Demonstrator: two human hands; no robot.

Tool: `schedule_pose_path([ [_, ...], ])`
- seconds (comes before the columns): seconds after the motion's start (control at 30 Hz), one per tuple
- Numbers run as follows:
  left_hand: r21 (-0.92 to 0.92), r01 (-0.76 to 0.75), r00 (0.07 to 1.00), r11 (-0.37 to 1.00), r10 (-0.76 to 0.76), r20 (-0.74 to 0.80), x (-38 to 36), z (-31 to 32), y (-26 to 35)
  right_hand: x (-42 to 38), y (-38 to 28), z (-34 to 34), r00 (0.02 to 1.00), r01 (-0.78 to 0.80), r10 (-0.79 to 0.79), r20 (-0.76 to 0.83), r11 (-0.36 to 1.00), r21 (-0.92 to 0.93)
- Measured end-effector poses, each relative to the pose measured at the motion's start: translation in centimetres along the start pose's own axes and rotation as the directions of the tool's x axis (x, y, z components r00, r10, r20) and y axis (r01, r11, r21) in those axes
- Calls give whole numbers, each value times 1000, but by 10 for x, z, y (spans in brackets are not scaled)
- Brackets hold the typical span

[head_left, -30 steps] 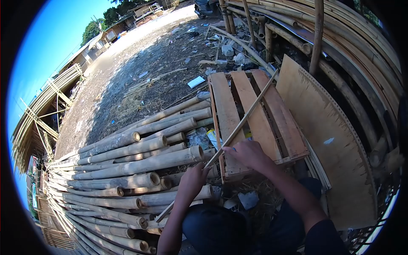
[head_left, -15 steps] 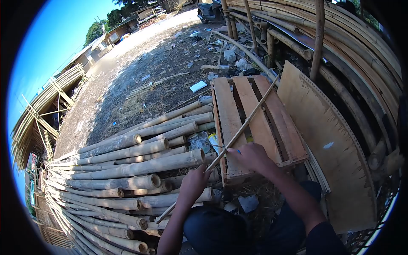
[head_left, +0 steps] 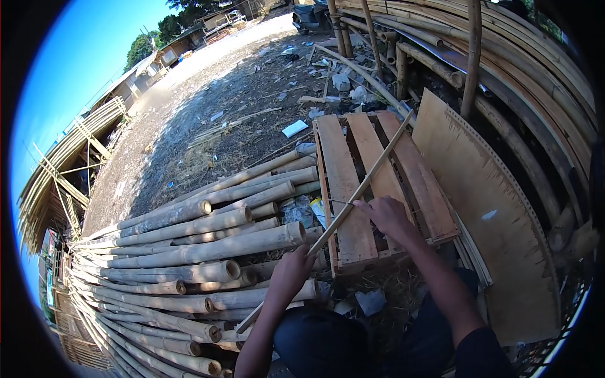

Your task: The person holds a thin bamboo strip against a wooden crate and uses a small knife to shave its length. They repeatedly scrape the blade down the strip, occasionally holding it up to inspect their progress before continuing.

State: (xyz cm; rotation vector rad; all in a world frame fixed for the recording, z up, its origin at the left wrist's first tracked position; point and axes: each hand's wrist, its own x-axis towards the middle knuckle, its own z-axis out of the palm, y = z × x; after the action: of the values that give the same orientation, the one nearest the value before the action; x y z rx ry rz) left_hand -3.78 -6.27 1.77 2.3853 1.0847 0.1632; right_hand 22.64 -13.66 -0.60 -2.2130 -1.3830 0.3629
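A long thin bamboo strip [head_left: 368, 177] runs diagonally over a slatted wooden crate [head_left: 344, 208]. My left hand [head_left: 292, 271] is closed around the strip below the crate's left edge. Farther up, my right hand [head_left: 387, 216] is closed on a thin dark tool [head_left: 341, 201], which lies across the strip. Only a narrow part of the tool shows; its handle is hidden in my fingers. The strip's lower end passes behind my left forearm and sticks out on the other side.
Thick bamboo poles [head_left: 214, 246] are stacked at the left, their cut ends toward me. A plywood sheet [head_left: 498, 239] lies right of the crate. Upright posts [head_left: 471, 57] and racked bamboo [head_left: 542, 75] stand at the upper right. Litter [head_left: 295, 128] is scattered on the ground.
My right hand has moved slightly up and to the right along the strip, together with the tool. My left hand still holds the strip in nearly the same place.
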Motion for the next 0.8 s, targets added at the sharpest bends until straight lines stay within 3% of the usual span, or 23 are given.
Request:
schedule_pose_path([
  [0.23,2,-11,1000,1000,11,18,1,0,0,11,11,13,987,14,-19,-159,999,-34],
  [0.3,-11,17,1000,1000,-17,25,-4,-4,4,18,29,3,957,-123,113,-266,992,-20],
  [0.33,-10,16,1000,1000,-15,19,-4,-5,3,17,34,-3,957,-114,100,-273,993,-36],
  [0.53,25,20,1000,999,-20,-3,-1,-1,2,-18,-23,11,990,23,-34,-134,996,-81],
  [0.6,45,-8,1000,999,10,-28,-1,0,0,-27,-40,19,990,142,-142,4,989,-31],
  [0.73,44,13,1000,999,-13,-4,-2,-2,-2,-14,-31,20,985,160,-163,-48,985,-73],
  [0.8,21,13,999,1000,-14,34,-2,-4,0,7,-1,10,989,-14,-1,-148,995,-95],
])
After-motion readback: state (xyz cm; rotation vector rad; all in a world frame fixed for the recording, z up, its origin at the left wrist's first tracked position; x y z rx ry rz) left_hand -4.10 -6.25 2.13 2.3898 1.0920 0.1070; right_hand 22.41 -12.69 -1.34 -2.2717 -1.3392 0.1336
